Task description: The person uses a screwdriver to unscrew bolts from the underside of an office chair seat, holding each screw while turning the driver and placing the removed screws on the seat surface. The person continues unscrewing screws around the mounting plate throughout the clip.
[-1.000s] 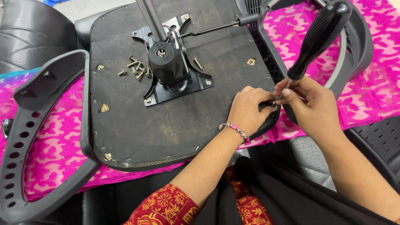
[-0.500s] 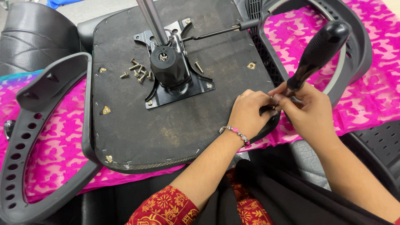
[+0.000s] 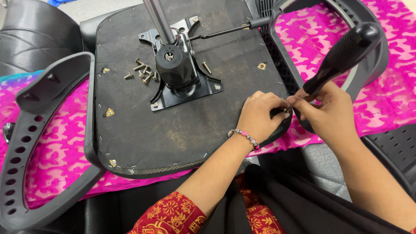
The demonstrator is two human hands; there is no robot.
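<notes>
An upturned office chair seat [image 3: 182, 130] lies on a pink patterned cloth, its black metal mechanism plate [image 3: 182, 82] and steel post facing up. My right hand [image 3: 327, 112] grips a black-handled screwdriver [image 3: 342, 54] by the lower end of the handle, its tip at the seat's right edge. My left hand [image 3: 260, 115] pinches a small part at that same spot where the right armrest [image 3: 346, 39] meets the seat; the part itself is hidden by my fingers. A beaded bracelet circles my left wrist.
Several loose screws [image 3: 141, 71] lie on the seat left of the mechanism. A grey armrest [image 3: 39, 143] with holes sits at the left edge. A second screwdriver [image 3: 229, 29] rests at the seat's far side. Pink cloth [image 3: 52, 160] covers the surface.
The screwdriver handle has tilted slightly lower and to the right while both hands stayed at the seat's right edge. The view shifted a little.
</notes>
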